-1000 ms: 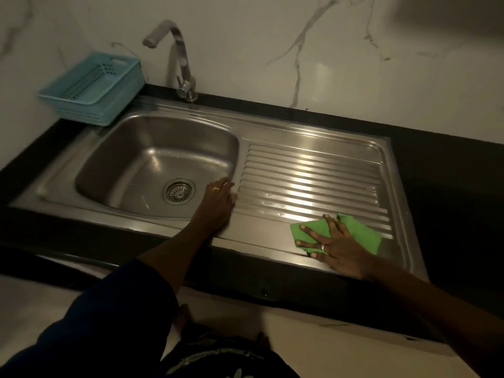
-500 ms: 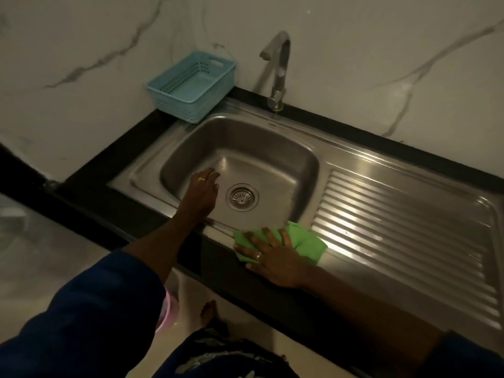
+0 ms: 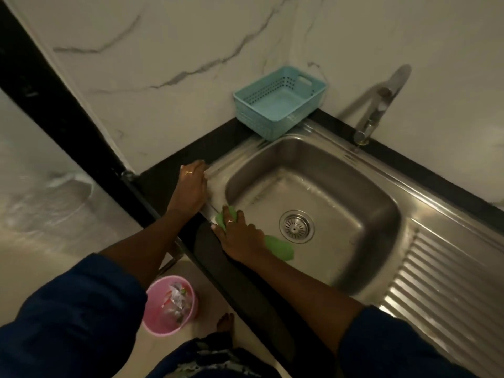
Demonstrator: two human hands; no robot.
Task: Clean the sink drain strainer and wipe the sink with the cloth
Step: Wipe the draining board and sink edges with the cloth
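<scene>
No text, label, brand, number or sign can be read anywhere in view. The steel sink (image 3: 381, 214), blue basket (image 3: 272, 124) and pink bin (image 3: 161, 330) show no legible marks in the dim light.

Showing brushed, dully gleaming steel in sink (image 3: 368, 214) and strainer (image 3: 296, 227), soft matt fabric in cloth (image 3: 281, 248), smooth plastic in basket (image 3: 275, 125), glossy marble on wall (image 3: 191, 36).

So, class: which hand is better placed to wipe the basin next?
Right. The right hand presses the green cloth at the basin's near edge, beside the strainer; the left hand rests left of the basin, holding nothing.
</scene>
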